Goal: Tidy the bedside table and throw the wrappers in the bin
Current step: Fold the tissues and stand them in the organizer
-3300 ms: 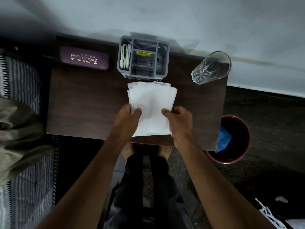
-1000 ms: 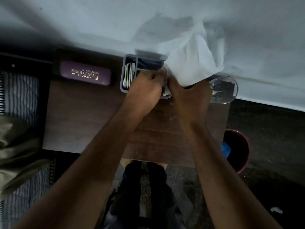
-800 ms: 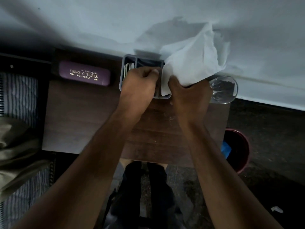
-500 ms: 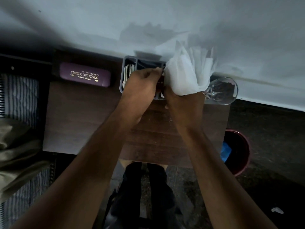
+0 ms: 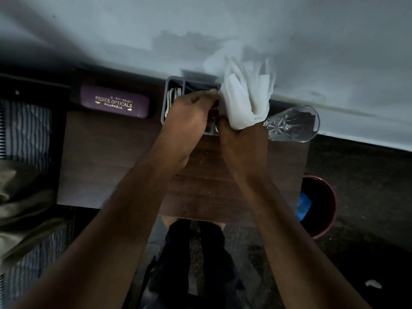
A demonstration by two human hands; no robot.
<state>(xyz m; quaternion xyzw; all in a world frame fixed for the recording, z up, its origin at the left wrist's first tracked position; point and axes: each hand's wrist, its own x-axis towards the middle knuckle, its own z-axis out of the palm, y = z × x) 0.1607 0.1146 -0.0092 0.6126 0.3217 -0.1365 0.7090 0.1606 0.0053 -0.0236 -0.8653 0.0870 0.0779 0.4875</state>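
Observation:
A grey compartment organiser [image 5: 172,85] stands at the back of the dark wooden bedside table [image 5: 107,157]. My right hand [image 5: 242,146] grips a bunch of white tissues [image 5: 246,97], folded upright over the organiser's right side. My left hand [image 5: 189,117] rests on top of the organiser with its fingers curled at the rim; what they hold is hidden. A white cable lies in the organiser's left compartment. A dark red bin [image 5: 327,210] with a blue wrapper [image 5: 302,205] inside stands on the floor to the right of the table.
A purple spectacle case [image 5: 114,101] lies at the table's back left. A clear glass [image 5: 292,123] stands at the back right, close to my right hand. A striped bed with an olive cloth [image 5: 20,210] is on the left. A white scrap [image 5: 373,284] lies on the floor.
The tissues lay flat on the table under both hands; now my right hand holds them bunched upright at the organiser, and they have gathered tighter over the last second. My left hand moved onto the organiser.

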